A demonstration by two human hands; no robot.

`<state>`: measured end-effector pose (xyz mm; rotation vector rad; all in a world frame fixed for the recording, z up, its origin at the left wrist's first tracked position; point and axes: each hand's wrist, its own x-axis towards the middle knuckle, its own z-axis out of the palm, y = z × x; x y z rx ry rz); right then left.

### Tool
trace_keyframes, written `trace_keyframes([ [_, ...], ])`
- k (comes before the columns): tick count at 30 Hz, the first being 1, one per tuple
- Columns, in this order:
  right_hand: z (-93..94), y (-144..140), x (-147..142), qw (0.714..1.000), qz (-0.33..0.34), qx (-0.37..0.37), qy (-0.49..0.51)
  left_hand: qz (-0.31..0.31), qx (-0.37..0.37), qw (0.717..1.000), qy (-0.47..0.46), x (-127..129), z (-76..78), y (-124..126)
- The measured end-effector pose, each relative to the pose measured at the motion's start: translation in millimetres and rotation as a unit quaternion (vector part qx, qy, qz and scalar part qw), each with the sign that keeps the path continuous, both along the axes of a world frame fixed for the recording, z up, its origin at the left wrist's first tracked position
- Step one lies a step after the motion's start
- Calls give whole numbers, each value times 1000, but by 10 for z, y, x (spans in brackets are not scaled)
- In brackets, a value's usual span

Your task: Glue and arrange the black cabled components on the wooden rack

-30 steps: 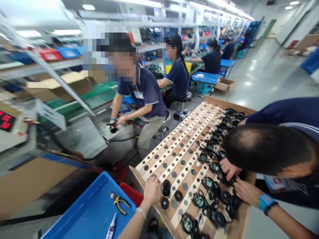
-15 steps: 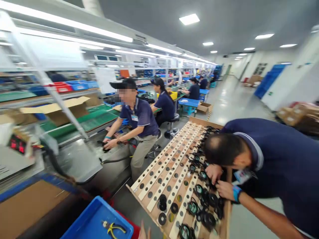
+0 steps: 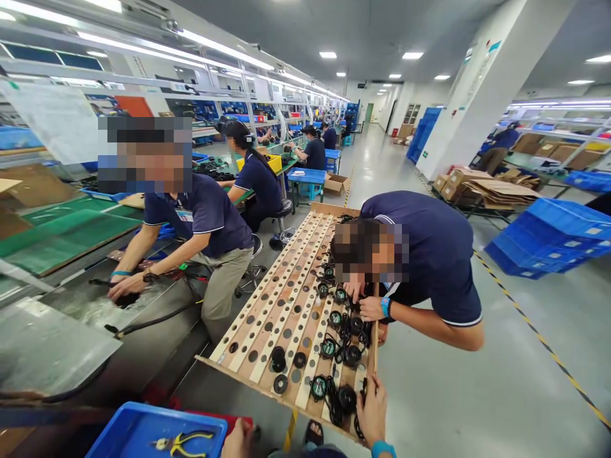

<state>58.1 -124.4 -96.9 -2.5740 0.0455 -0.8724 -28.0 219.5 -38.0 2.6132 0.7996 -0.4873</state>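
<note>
My right hand [image 3: 373,407], with a blue wristband, is at the near right corner of a wooden board [image 3: 267,312] with rows of holes. Its fingers curl over the rim among black cables [image 3: 335,407]; what they grip is hidden. Only part of my left hand [image 3: 237,439] shows, at the bottom edge, fingers slightly apart and apparently holding nothing. It is beside a blue tray [image 3: 114,423] holding yellow-handled pliers [image 3: 184,443]. Round black units with green faces [image 3: 319,387] and coiled cables line the board's right side. Loose black rings [image 3: 280,383] lie near its front edge.
A co-worker [image 3: 420,254] bends over the board's right side, hands on the cabled units. Another person [image 3: 200,216] sits at the left bench, handling a black part. Blue crates [image 3: 548,238] and cardboard boxes [image 3: 458,181] stand at the right. A yellow-black line [image 3: 534,343] crosses the floor.
The view has turned to the right. My right hand has come into sight at the board's near right corner. My left hand remains low, beside the blue tray.
</note>
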Motion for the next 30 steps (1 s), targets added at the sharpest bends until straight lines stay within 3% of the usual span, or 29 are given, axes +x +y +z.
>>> trace_keyframes([
  [2,-24,-3,-14,1000,7,3,-4,-2,-28,1000,6,58,101,-2],
  [5,-27,-19,-30,1000,16,15,-5,22,-6,1000,-11,116,306,-45],
  [8,9,-42,-40,999,29,20,-3,61,-17,987,-150,224,494,-62],
  [11,76,-66,-51,999,37,19,0,-2,-34,962,-273,486,614,-56],
  [14,160,-82,-54,999,32,15,-6,-102,-17,960,-258,886,649,-77],
  [17,192,-88,-46,1000,23,13,-13,-141,55,979,-138,1277,590,-162],
  [21,55,-108,-57,1000,-3,-10,12,-182,127,974,-37,1572,417,-323],
  [25,-73,-145,-84,998,-29,-40,30,-166,169,972,6,1623,202,-408],
  [30,78,-124,-28,998,-4,-63,11,-154,132,979,19,1585,22,-392],
])
